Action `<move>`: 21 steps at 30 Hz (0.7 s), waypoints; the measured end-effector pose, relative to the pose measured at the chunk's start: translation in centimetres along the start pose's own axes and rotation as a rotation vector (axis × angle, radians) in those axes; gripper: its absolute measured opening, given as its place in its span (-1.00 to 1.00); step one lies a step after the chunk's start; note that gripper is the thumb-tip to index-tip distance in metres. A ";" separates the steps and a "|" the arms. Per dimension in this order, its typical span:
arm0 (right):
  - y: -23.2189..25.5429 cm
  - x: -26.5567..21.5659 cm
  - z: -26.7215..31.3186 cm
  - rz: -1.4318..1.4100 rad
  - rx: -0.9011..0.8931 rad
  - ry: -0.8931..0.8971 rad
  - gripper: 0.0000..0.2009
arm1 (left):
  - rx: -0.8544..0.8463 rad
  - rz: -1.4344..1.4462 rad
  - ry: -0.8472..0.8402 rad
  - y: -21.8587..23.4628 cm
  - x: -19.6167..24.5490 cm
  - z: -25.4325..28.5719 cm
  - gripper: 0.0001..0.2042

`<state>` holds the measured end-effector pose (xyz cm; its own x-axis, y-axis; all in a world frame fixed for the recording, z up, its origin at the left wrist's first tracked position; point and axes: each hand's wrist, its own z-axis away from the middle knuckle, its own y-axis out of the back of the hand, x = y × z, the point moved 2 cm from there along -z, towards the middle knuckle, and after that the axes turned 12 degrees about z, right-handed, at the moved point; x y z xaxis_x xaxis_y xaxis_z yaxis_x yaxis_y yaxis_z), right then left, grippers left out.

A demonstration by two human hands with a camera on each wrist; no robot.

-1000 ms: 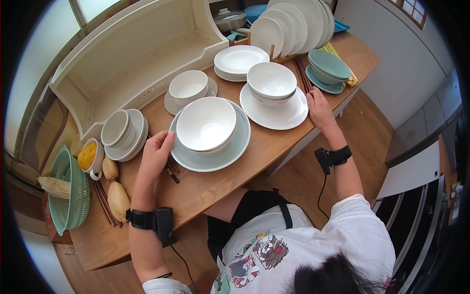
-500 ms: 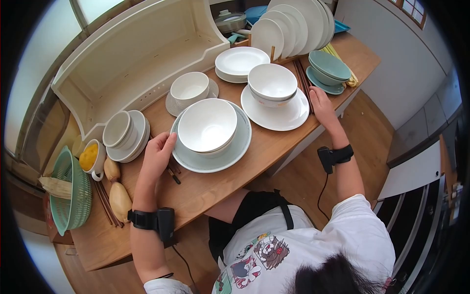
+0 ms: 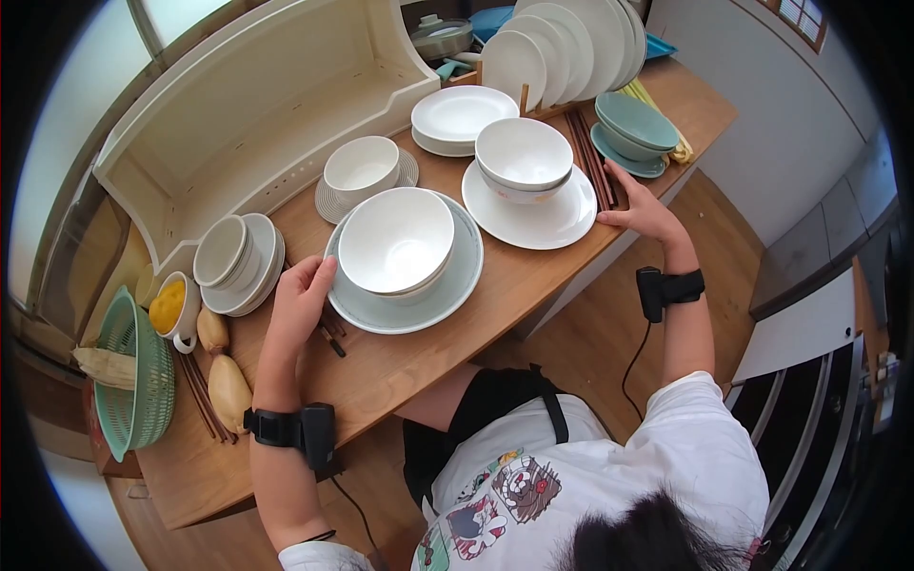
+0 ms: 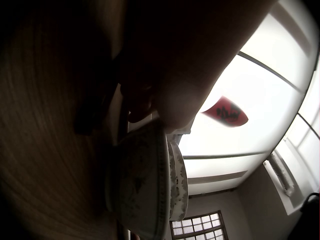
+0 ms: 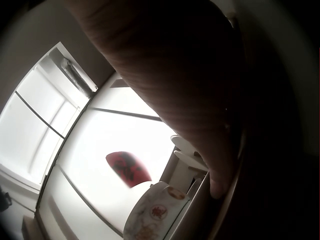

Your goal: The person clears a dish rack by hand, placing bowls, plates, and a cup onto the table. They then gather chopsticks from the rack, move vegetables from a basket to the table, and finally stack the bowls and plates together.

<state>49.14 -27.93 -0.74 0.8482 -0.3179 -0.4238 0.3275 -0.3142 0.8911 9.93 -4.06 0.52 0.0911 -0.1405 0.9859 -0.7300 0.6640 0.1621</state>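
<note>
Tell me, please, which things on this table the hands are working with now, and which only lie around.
In hand:
- left hand at the pale green plate under a white bowl
- right hand at the white plate

Lying about:
- chopsticks
- green basket
- teal bowl

The head camera looks steeply down on the wooden table (image 3: 419, 352) from above, while both wrist cameras sit low at table level, close against the hands, facing upward past patterned bowls toward the ceiling.
</note>
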 end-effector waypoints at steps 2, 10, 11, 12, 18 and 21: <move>-0.2 0.2 0.0 -0.013 0.020 -0.030 -0.09 | -0.002 0.028 0.046 0.0 0.1 0.1 -0.71; -0.4 -0.3 0.1 -0.031 0.062 0.034 -0.16 | -0.002 0.010 0.009 0.0 0.2 0.1 -0.70; -0.4 -0.3 0.1 -0.032 0.062 0.033 -0.16 | -0.002 0.011 0.039 -0.1 0.2 0.1 -0.70; -0.4 -0.2 0.1 -0.034 0.061 0.039 -0.17 | -0.004 0.011 0.040 -0.1 0.1 0.1 -0.70; -0.2 -0.2 0.2 -0.084 0.074 0.055 -0.23 | -0.003 -0.003 -0.007 0.2 -0.6 -0.3 -0.70; 2.0 -3.0 0.9 -0.105 0.138 0.012 -0.28 | 0.017 -0.013 0.007 0.3 -0.6 -0.2 -0.71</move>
<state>46.81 -28.43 2.16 0.8172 -0.2665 -0.5111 0.3554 -0.4652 0.8108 9.80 -3.60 0.03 0.1058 -0.1437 0.9840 -0.7398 0.6498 0.1744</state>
